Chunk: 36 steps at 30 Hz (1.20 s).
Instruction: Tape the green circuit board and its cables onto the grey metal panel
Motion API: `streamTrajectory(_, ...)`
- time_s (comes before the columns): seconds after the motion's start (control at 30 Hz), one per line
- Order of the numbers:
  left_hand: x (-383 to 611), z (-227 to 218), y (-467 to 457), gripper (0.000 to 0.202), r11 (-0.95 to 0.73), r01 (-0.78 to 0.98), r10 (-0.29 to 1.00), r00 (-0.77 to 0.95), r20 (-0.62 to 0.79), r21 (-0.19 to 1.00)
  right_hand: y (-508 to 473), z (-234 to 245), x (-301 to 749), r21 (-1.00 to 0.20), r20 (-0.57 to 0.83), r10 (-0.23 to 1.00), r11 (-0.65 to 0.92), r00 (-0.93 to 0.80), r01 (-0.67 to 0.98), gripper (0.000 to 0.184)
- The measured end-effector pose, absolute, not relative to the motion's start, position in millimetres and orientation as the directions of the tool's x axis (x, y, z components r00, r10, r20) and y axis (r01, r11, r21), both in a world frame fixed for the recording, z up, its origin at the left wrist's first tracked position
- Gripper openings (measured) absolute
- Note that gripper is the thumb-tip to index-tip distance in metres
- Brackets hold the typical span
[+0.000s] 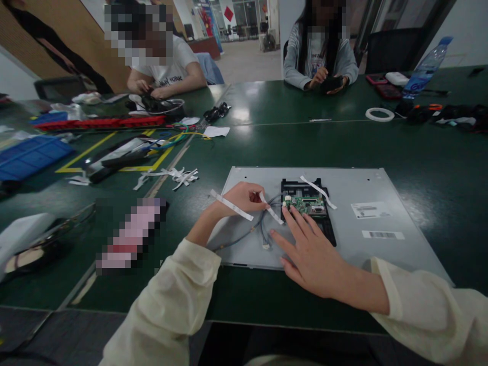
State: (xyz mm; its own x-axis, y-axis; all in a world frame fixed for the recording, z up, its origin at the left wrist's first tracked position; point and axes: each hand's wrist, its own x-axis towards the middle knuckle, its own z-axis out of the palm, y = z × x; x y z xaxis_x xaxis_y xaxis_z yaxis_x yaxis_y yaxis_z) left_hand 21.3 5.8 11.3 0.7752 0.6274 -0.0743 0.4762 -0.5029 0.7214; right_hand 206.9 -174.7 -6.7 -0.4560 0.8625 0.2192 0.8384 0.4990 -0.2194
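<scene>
**Taping cables onto the panel**

Press the grey panel point(366, 193) flat to the green table point(419, 152) with the right hand point(310, 254), open and spread, touching the panel just beside the circuit board point(307, 205). Steady the cables point(263, 229) left of the board. Pinch the white tape strip point(274, 213) by its end only in the left hand point(244, 197), closed on it above the cables; probably best laid straight across.

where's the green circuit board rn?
Head view, centre: the green circuit board sits in the black recess of the grey panel, just beyond the right hand, right of the left hand holding a tape strip.
</scene>
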Motion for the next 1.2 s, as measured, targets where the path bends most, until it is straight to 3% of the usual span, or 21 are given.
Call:
streamTrajectory(0.37, 24, 17, 5, 0.021, -0.695, 0.523, 0.589, 0.808, -0.027, 0.493, -175, -3, 207, -0.167, 0.199, 0.846, 0.526, -0.494, 0.834, 0.052)
streamTrajectory(0.97, 21, 9, 18, 0.030, -0.827, 0.535, 0.540, 0.842, -0.025, 0.173, -174, -3, 207, -0.191, 0.196, 0.846, 0.529, -0.496, 0.827, 0.050)
streamTrajectory(1.2, 15, 7, 21, 0.035, -0.713, 0.695, 0.698, 0.716, 0.003, 0.088, -174, -2, 208, -0.193, 0.185, 0.848, 0.527, -0.497, 0.827, 0.049)
